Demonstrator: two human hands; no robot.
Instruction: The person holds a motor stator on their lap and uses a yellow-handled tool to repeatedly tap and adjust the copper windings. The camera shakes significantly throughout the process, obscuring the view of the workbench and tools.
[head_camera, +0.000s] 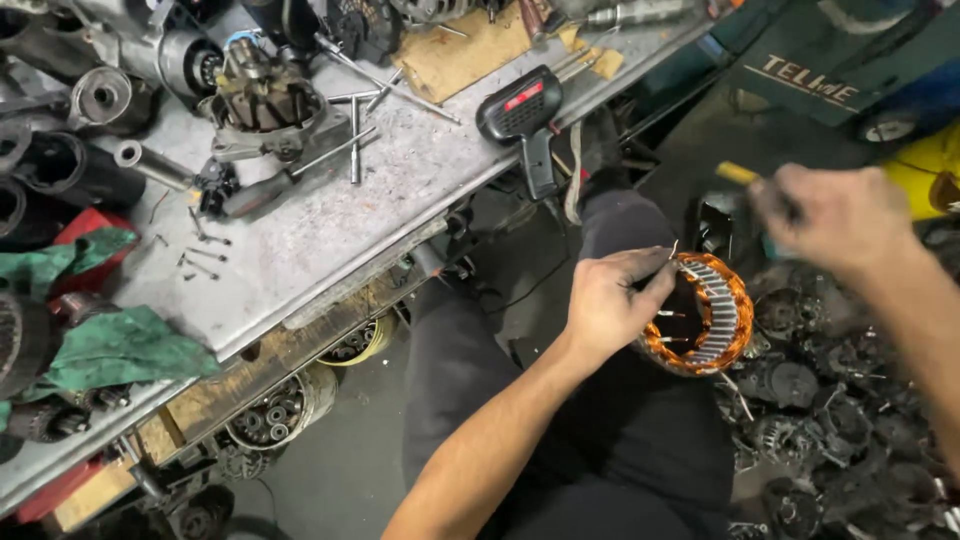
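Note:
My left hand (612, 303) grips a ring-shaped stator (712, 318) with orange copper windings and a grey slotted core, held over my lap. Thin wire ends stick out of the ring near my fingers. My right hand (838, 213), blurred, is raised a little above and to the right of the stator, closed around a tool with a yellow handle (738, 173). The tool's working end is hidden behind the hand.
A grey metal workbench (330, 230) at left carries a partly dismantled alternator (262, 100), long bolts, screws, a black handheld tool (525, 115) and green rags (120, 345). A heap of dark alternator parts (840, 420) lies on the floor at right. More parts sit under the bench.

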